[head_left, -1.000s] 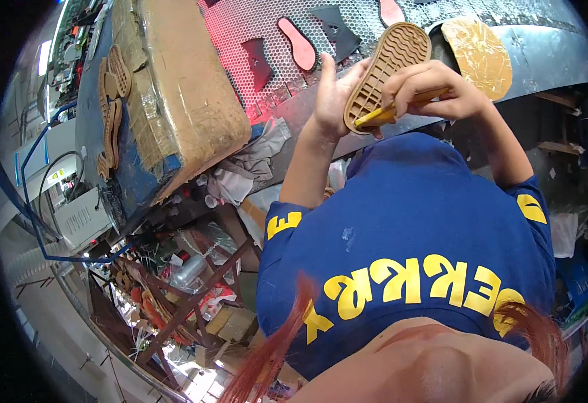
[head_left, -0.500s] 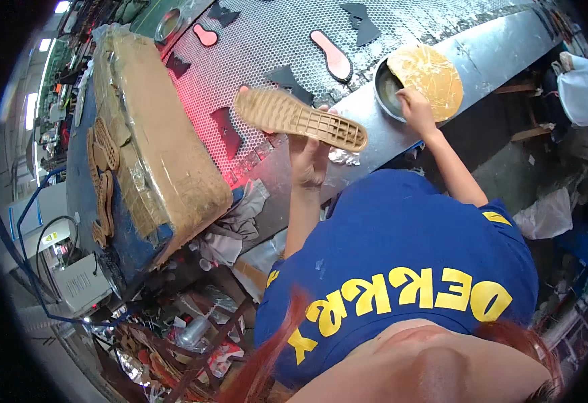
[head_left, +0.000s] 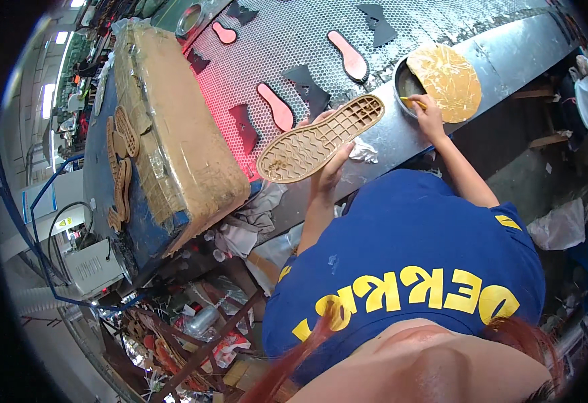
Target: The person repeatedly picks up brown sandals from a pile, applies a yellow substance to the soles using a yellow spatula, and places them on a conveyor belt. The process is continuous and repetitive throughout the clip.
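Note:
My left hand (head_left: 332, 168) grips a tan shoe sole (head_left: 307, 149) from below, thumb on its near edge. Wavy ridges and a square grid of tread face up toward me, and the sole slants up to the right. At the right, my right hand (head_left: 430, 119) pinches a thin yellow stick (head_left: 412, 101) over the edge of a round metal bowl (head_left: 399, 75). Whatever is at the stick's far end is too small to make out. A round yellow board (head_left: 452, 84), streaked with whitish strands, covers much of the bowl.
Pink insoles (head_left: 348, 57) and dark cut pieces (head_left: 307, 87) lie on a mesh belt (head_left: 287, 41) beyond the metal ledge (head_left: 502, 64). A crumpled white wad (head_left: 364, 152) rests by the sole. Leftward stands a taped cardboard box (head_left: 186, 127), with several tan soles (head_left: 127, 131) beside it.
The sole has turned in my left hand: its grid end is raised and more tread faces me. The yellow stick now shows in my right hand. The whole view has shifted slightly.

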`<action>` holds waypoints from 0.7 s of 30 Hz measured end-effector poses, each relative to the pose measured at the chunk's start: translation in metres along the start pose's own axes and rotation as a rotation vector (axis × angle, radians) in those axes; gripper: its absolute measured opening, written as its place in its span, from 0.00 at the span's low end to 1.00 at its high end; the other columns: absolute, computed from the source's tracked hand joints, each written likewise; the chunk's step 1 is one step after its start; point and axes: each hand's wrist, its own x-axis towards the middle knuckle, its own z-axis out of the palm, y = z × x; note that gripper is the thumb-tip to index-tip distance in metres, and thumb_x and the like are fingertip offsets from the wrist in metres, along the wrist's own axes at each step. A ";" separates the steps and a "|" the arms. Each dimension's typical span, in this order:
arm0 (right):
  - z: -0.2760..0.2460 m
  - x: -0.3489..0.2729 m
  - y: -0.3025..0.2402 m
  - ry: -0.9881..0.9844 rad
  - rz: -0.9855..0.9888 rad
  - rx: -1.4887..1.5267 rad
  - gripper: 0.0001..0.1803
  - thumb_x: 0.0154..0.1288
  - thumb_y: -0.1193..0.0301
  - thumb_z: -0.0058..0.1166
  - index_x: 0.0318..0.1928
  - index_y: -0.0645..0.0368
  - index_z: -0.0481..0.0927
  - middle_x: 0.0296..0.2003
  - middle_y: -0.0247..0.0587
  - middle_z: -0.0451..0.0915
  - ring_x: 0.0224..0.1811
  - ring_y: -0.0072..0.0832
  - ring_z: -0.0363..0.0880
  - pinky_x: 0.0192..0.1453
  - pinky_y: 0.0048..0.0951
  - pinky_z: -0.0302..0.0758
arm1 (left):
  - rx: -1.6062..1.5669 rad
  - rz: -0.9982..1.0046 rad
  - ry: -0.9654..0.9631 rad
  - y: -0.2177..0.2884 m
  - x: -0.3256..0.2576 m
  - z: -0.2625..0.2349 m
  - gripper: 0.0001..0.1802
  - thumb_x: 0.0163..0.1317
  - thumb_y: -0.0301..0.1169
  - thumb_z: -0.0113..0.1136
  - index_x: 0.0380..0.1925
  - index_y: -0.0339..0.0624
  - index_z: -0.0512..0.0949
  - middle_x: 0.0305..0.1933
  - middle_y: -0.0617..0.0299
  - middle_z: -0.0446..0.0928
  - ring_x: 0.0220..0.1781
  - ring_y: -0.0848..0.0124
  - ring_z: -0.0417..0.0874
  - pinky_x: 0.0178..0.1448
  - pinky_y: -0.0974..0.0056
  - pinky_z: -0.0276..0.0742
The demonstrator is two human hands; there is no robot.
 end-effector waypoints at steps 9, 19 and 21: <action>-0.046 0.002 -0.140 0.162 -0.255 0.555 0.10 0.70 0.69 0.56 0.45 0.63 0.77 0.47 0.44 0.79 0.42 0.30 0.80 0.49 0.30 0.76 | 0.550 0.292 -0.086 0.001 0.000 -0.004 0.38 0.57 0.13 0.55 0.67 0.35 0.54 0.68 0.46 0.63 0.69 0.57 0.68 0.73 0.54 0.62; -0.041 -0.015 -0.210 0.066 -0.563 0.145 0.15 0.59 0.68 0.66 0.43 0.63 0.81 0.42 0.47 0.80 0.42 0.39 0.82 0.44 0.33 0.79 | 0.625 0.328 -0.105 0.015 -0.004 0.024 0.44 0.52 0.15 0.59 0.67 0.42 0.49 0.68 0.50 0.60 0.71 0.60 0.63 0.74 0.55 0.56; -0.041 -0.018 -0.211 0.060 -0.569 0.139 0.15 0.58 0.68 0.66 0.43 0.63 0.81 0.42 0.47 0.80 0.42 0.39 0.82 0.44 0.33 0.80 | 0.592 0.340 -0.106 0.011 -0.004 0.025 0.43 0.52 0.12 0.58 0.67 0.41 0.50 0.68 0.49 0.59 0.71 0.59 0.64 0.73 0.55 0.60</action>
